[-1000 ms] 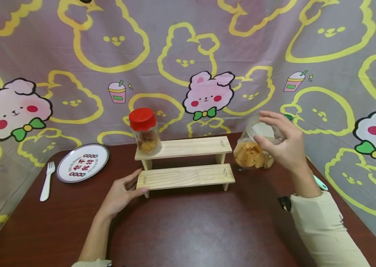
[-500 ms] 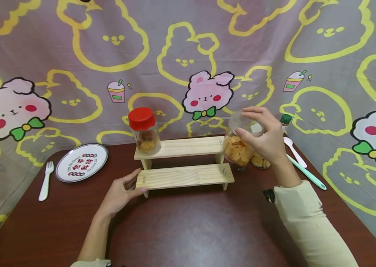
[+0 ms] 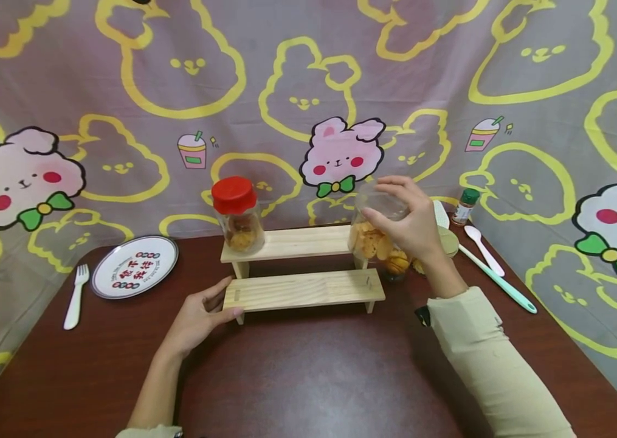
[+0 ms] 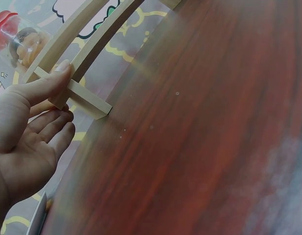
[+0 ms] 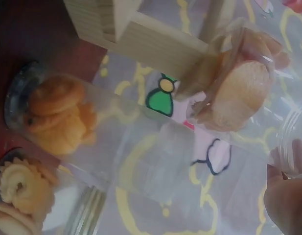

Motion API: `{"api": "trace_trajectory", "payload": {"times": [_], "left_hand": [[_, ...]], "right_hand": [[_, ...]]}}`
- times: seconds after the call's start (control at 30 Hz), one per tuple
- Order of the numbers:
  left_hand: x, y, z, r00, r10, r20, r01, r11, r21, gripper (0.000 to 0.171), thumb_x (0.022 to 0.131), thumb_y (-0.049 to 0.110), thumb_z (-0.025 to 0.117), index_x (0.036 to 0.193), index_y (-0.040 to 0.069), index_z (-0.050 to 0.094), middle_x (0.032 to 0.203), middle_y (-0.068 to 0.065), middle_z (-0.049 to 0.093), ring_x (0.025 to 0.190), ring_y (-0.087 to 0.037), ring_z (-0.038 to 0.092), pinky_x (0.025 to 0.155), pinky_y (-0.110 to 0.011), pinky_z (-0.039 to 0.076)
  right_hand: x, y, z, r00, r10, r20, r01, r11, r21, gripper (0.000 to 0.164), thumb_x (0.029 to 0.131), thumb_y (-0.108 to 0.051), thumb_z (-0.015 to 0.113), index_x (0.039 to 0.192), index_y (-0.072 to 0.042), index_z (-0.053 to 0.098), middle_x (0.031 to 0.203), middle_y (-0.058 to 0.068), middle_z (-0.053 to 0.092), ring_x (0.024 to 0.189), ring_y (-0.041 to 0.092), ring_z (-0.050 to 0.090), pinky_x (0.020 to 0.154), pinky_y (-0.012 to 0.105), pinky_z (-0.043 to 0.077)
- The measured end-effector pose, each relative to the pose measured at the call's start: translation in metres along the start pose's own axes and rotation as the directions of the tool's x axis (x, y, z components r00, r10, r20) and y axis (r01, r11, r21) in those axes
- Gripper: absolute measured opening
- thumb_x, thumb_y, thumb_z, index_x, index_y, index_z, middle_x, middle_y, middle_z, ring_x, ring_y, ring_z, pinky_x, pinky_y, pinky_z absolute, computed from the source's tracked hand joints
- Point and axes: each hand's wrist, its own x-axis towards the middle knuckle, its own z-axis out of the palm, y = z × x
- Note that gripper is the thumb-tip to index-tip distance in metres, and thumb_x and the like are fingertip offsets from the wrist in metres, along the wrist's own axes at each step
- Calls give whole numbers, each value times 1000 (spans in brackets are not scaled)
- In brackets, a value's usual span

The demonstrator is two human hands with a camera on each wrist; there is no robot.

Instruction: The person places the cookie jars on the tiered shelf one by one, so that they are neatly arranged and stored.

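My left hand (image 3: pixel 199 319) grips the left end of the lower step (image 3: pixel 303 291) of a two-tier wooden rack, thumb at the front corner. In the left wrist view its other fingers (image 4: pixel 55 125) are loosely bent. My right hand (image 3: pixel 414 225) holds a clear jar (image 3: pixel 365 240) of thin round crackers by its upper part. This jar is at the right end of the upper step (image 3: pixel 303 242); whether it touches the wood I cannot tell. A red-lidded jar (image 3: pixel 239 222) with some snacks stands on that step's left end.
Another clear jar (image 5: pixel 60 115) of cookies stands right of the rack, beside a further cookie container (image 5: pixel 26 191). Farther right lie a white spoon (image 3: pixel 484 250), a mint-handled utensil (image 3: pixel 505 286) and a green-capped bottle (image 3: pixel 464 207). Left are a plate (image 3: pixel 135 267) and white fork (image 3: pixel 76 298).
My right hand has carried the cracker jar leftward from right of the rack to the upper step's right end. The cookie jar behind it has come into sight. My left hand stays put.
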Motion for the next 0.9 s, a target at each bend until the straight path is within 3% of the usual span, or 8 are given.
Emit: {"api": "trace_trajectory", "payload": {"times": [0.2,0.47,0.67,0.9], "left_hand": [[1,1,0,1000,7,-1,-7,1000,-7,79,86,9,83,151,-6,41,151,-23,44,136,-30,43,94,-18,46],[0,0,0,1000,3,0,-3,1000,-6,79,85,10,83,151,-5,41,151,-23,44,137,-31,42,93,-18,47],[0,0,0,1000,3,2,-3,1000,-2,79,86,10,83,151,-5,41,151,-23,44,136,-31,43,93,-18,47],[-1,1,0,1000,1,2,-1,1000,3,79,86,11,83,151,-5,41,151,-23,43,136,-32,43,92,-18,47]], "right_hand": [[3,-2,5,1000,22,9,-22,1000,0,42,75,-3,85,115,4,74,123,16,65,118,31,57,102,28,41],[8,7,11,998,45,44,-44,999,-13,44,76,-13,88,117,-3,75,124,7,66,120,23,56,103,36,43],[11,4,19,997,66,38,-66,998,-13,47,74,-9,89,117,2,73,125,13,65,120,27,56,104,42,42],[15,-27,27,995,97,37,-98,995,26,46,75,-2,86,115,12,69,125,26,62,120,37,55,107,46,40]]}}
